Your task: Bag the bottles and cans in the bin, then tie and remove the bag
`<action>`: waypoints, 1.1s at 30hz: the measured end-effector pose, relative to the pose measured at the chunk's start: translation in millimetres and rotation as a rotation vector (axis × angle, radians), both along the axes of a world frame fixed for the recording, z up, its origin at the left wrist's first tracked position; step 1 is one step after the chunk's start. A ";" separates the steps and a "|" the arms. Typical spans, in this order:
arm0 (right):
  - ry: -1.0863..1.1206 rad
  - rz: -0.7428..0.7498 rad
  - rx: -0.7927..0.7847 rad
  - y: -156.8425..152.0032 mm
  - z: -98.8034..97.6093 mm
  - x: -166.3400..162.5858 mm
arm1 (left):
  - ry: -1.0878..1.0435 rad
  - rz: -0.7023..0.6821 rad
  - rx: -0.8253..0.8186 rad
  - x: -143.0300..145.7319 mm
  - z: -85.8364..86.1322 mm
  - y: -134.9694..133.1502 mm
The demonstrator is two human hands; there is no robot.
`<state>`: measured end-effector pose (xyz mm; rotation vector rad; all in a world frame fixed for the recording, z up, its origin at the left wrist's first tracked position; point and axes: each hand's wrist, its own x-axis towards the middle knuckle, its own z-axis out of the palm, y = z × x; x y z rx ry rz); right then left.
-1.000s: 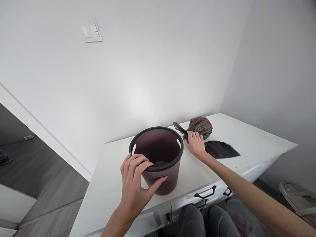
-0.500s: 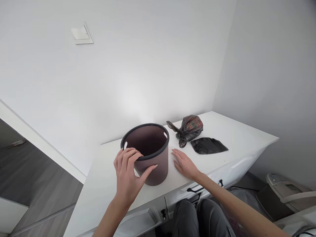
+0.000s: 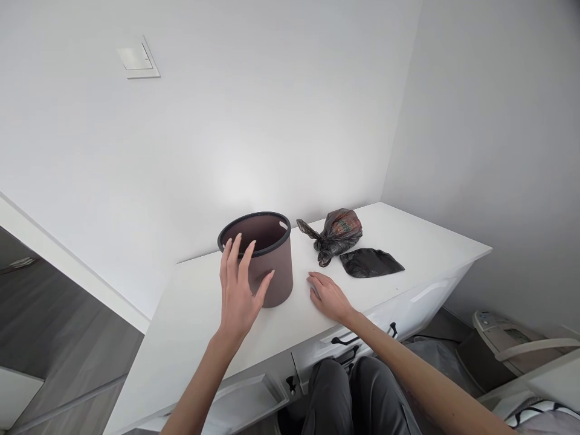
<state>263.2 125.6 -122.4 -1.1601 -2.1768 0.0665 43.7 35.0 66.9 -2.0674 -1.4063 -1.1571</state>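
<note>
A brown trash bin with a dark rim and handle slots stands upright on the white countertop. In front of its near left side is my left hand, open, fingers spread and raised by the rim; whether it touches the bin is unclear. My right hand rests on the countertop to the right of the bin, fingers loosely stretched and holding nothing. Beyond it lies a flat black plastic bag. Behind that sits a tied, filled black trash bag with reddish contents showing through.
White walls stand behind and to the right, with a light switch at upper left. Drawer handles jut from the cabinet front near my knees. A beige appliance stands at lower right.
The bin has shifted back and a little left, nearer the wall. My left hand has let go of its rim and spread its fingers. My right hand stays on the countertop.
</note>
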 end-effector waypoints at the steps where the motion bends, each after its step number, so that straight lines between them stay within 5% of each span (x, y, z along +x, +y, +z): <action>1: 0.002 -0.003 -0.003 0.1 0.0 0.0 | -0.041 0.002 0.001 -0.5 -5.2 -4.4; 5: 0.001 -0.011 -0.025 -0.2 0.6 -0.3 | -0.243 0.046 -0.050 -13.7 -35.6 -24.0; 11: 0.012 -0.021 -0.043 -1.6 1.1 0.5 | -0.482 0.142 -0.510 -49.3 -92.7 -34.8; 15: 0.006 -0.031 -0.049 -1.9 1.2 1.0 | -0.494 0.116 -0.693 -56.4 -115.5 -33.4; 33: 0.000 -0.044 -0.064 -2.5 3.2 1.8 | -0.317 0.029 -0.685 -55.0 -127.8 -29.2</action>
